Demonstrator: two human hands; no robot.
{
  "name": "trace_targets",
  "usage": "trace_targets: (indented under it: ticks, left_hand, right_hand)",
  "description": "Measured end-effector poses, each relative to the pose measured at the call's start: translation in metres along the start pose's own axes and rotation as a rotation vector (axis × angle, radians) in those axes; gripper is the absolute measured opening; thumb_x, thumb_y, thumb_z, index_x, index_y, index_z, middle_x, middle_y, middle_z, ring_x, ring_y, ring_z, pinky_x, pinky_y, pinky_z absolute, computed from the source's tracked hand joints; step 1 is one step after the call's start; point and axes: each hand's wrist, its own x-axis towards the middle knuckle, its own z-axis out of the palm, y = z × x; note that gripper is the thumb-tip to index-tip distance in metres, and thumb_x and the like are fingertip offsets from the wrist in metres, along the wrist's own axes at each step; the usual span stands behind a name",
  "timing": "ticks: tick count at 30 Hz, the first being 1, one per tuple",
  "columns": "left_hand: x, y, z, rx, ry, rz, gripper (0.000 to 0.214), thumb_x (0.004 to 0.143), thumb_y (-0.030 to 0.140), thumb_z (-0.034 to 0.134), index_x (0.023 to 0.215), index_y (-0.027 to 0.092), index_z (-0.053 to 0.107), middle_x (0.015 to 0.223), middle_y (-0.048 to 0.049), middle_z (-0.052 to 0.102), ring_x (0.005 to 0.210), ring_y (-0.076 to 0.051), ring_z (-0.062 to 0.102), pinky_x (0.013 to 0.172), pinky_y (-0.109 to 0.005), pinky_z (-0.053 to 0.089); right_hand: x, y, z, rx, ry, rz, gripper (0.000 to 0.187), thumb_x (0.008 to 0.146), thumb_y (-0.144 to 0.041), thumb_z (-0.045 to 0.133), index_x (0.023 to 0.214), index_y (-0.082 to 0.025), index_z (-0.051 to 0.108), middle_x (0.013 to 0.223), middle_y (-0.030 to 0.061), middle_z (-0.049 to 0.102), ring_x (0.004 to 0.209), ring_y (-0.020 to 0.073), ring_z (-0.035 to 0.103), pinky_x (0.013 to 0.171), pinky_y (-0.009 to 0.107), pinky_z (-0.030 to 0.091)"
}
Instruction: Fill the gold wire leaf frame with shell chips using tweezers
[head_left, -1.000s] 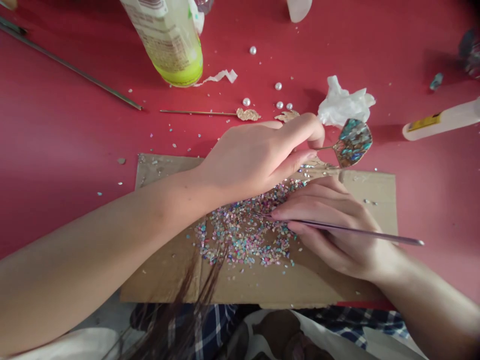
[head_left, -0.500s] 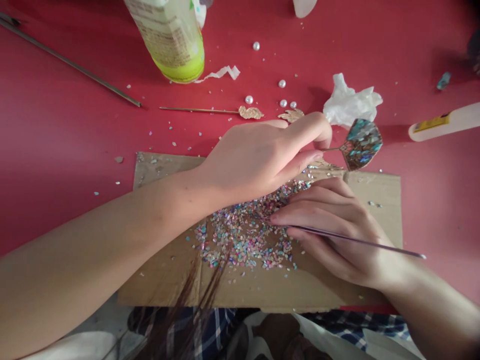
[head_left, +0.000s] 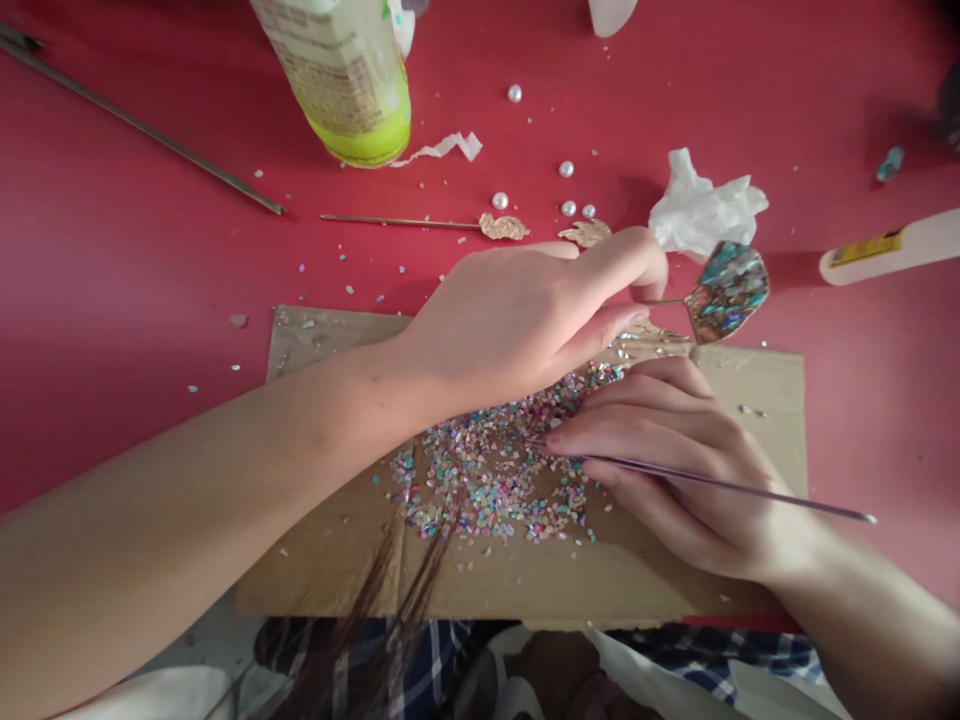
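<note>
My left hand (head_left: 517, 310) is closed, its thumb and forefinger pinching the thin stem of a fan-shaped ornament (head_left: 727, 292). Teal and brown shiny flakes cover the fan, which points right. Below it, my right hand (head_left: 675, 460) grips a thin purple stick-like tool (head_left: 720, 482), its tip down among small shell flakes (head_left: 495, 490). The flakes, pink, teal and white, lie in a loose heap on a cardboard sheet (head_left: 330, 570). My left wrist and forearm cross over the heap's upper left edge and hide part of it.
Beyond my hands, on the red table (head_left: 862, 420), lie a gold leaf-ended stick (head_left: 405, 221), a gold leaf (head_left: 585, 233), several pearl beads (head_left: 566, 169) and crumpled tissue (head_left: 705, 205). A green-bottomed bottle (head_left: 360, 110) stands at the back; a white tube (head_left: 892, 245) lies right. Hair strands hang in front.
My right hand and the purple tool have shifted very slightly right. The left hand keeps hold of the ornament, almost still, with the fan turned a little.
</note>
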Motion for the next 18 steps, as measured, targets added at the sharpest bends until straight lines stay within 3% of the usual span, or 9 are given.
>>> trace_targets:
  ticks: [9,18]
  left_hand:
    - [-0.003,-0.001,-0.001,-0.016,0.051,0.027,0.014,0.107,0.029,0.053,0.114,0.023,0.065,0.089,0.0030,0.074,0.079,-0.014,0.073,0.063,-0.028,0.050]
    - [-0.002,-0.009,-0.004,0.206,0.187,0.141,0.016,0.103,0.023,0.055,0.093,0.024,0.067,0.079,0.0008,0.071,0.084,-0.017,0.067,0.072,-0.031,0.054]
  right_hand:
    - [-0.001,-0.001,-0.008,-0.069,0.037,-0.042,0.017,0.106,-0.018,0.055,0.113,-0.016,0.070,0.097,0.0049,0.080,0.093,0.0169,0.072,0.096,0.038,0.046]
    - [-0.006,-0.004,-0.028,-0.167,0.155,-0.045,0.017,0.101,-0.010,0.054,0.110,-0.016,0.068,0.097,0.0043,0.082,0.095,0.0169,0.072,0.094,0.038,0.047]
